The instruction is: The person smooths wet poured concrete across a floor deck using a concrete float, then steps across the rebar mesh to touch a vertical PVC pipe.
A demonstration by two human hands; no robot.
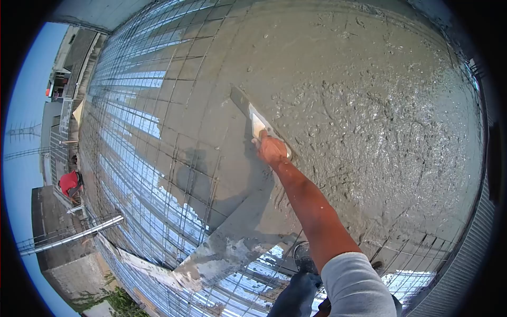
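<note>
My right hand (pixel 272 149) is closed around the pale handle of a long finishing trowel (pixel 241 101). The trowel's narrow grey blade rests on wet concrete (pixel 338 68) and points to the upper left. Left of the blade the concrete looks smoother; to its right the surface is rough, lumpy and shiny. My right arm reaches up from the lower right in a short light-grey sleeve. My left hand is out of view.
Steel rebar mesh (pixel 174 105) lies over ribbed metal decking (pixel 137 164) on the left. A concrete-smeared board (pixel 227 259) crosses below. My boot (pixel 302 257) stands near it. A person in red (pixel 69 184) bends at the far left, near a metal beam (pixel 79 235).
</note>
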